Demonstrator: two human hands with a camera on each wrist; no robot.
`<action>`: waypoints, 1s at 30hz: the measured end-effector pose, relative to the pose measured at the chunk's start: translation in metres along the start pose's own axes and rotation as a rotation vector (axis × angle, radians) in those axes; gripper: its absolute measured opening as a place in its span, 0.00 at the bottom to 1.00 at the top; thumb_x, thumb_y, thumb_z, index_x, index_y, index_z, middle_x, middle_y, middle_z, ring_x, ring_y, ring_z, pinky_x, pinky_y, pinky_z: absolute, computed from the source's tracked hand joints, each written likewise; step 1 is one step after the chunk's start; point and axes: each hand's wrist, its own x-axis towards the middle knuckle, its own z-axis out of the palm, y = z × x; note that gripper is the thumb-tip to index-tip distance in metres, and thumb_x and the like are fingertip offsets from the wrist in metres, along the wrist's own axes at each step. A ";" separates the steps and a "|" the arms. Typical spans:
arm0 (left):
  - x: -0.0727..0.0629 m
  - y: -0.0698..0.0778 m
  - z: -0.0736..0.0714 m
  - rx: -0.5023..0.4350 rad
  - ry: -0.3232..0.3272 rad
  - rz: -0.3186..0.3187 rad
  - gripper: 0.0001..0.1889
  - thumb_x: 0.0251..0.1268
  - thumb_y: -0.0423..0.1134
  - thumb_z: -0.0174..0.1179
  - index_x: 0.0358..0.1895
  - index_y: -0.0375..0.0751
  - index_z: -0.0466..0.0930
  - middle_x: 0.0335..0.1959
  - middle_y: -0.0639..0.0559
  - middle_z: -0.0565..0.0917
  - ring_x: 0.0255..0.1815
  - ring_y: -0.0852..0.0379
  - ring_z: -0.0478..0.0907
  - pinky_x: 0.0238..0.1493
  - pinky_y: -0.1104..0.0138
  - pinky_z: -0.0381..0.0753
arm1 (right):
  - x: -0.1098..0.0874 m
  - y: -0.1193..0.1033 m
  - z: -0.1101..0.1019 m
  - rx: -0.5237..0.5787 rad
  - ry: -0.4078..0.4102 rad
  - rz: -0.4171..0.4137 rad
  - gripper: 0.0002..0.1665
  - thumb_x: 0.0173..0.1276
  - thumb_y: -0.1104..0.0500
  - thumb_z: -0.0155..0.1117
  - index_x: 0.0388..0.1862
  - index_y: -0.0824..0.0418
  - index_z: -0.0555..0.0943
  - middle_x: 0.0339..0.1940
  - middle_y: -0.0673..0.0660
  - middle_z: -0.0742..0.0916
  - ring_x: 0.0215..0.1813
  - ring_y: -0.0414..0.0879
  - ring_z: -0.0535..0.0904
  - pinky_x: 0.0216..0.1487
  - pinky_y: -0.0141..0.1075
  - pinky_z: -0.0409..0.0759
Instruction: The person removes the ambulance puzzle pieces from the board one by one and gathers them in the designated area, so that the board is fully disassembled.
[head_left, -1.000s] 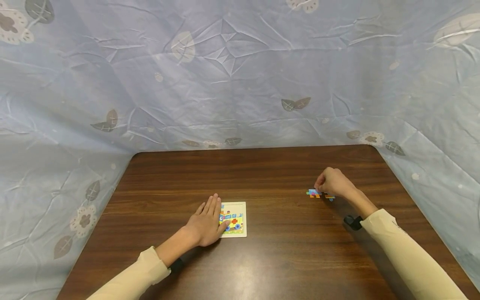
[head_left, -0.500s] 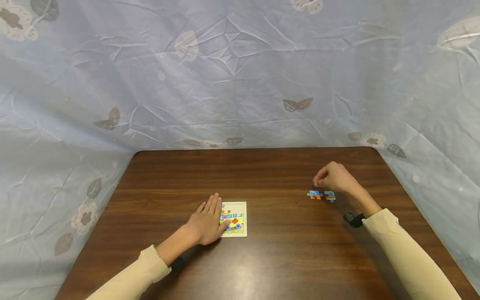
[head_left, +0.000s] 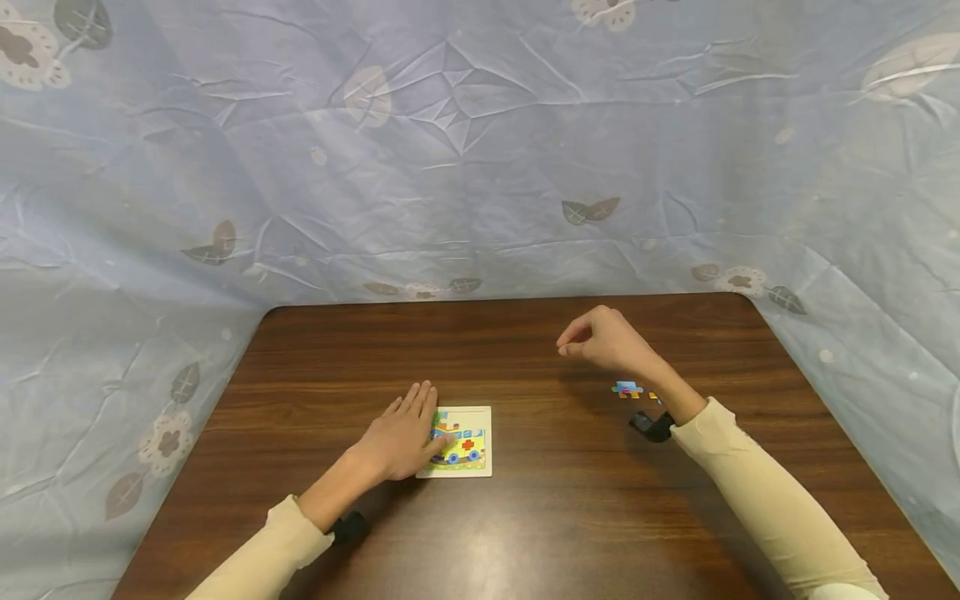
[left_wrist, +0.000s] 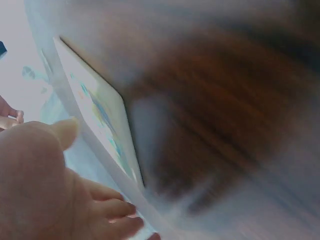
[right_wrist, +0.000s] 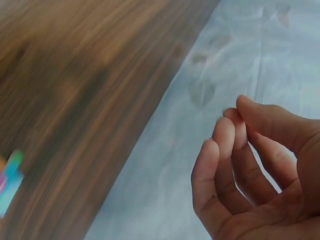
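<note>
A small white-framed puzzle board (head_left: 452, 477) with a yellow ambulance picture lies on the wooden table. My left hand (head_left: 397, 435) is over its left side, fingers straight, thumb across the picture. Whether the hand touches the board is unclear; in the left wrist view a thin board (left_wrist: 95, 97) stands out beyond the thumb. Above the table, right of the board, is my right hand (head_left: 606, 337), its fingers bent loosely and thumb tip close to the fingertips. Nothing shows between those fingertips (right_wrist: 242, 107) in the right wrist view. A blue and orange puzzle piece (head_left: 627, 389) lies below that hand.
A second puzzle piece (head_left: 655, 397) lies beside the first, partly hidden by the right wrist. The brown table (head_left: 525, 533) ends at a pale blue patterned cloth (head_left: 465, 167) hung behind and at both sides. A black wrist device (head_left: 651, 427) is at the right cuff.
My right hand rises from beside the two puzzle pieces and moves left; both pieces stay on the table. My left hand shifts slightly left, uncovering more of the board.
</note>
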 end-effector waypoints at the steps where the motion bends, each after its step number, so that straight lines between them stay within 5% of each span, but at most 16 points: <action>1: 0.001 -0.003 -0.001 0.002 0.015 0.009 0.47 0.83 0.65 0.44 0.85 0.32 0.45 0.88 0.35 0.45 0.90 0.38 0.42 0.87 0.42 0.51 | 0.002 -0.005 0.005 -0.005 -0.004 -0.014 0.03 0.69 0.56 0.75 0.38 0.51 0.93 0.40 0.50 0.94 0.42 0.46 0.84 0.42 0.37 0.81; 16: 0.007 -0.035 0.010 -0.082 0.039 0.099 0.48 0.79 0.70 0.44 0.87 0.40 0.44 0.89 0.44 0.46 0.90 0.41 0.42 0.88 0.41 0.47 | 0.021 -0.058 0.100 -0.007 -0.132 -0.199 0.05 0.69 0.59 0.74 0.32 0.53 0.91 0.28 0.48 0.91 0.30 0.36 0.81 0.34 0.29 0.81; 30: 0.007 -0.038 0.012 -0.032 0.031 0.138 0.46 0.82 0.66 0.45 0.87 0.39 0.44 0.89 0.43 0.47 0.90 0.38 0.43 0.87 0.38 0.47 | 0.033 -0.083 0.160 -0.024 -0.243 -0.273 0.05 0.68 0.64 0.71 0.32 0.59 0.91 0.26 0.48 0.90 0.25 0.32 0.79 0.30 0.24 0.80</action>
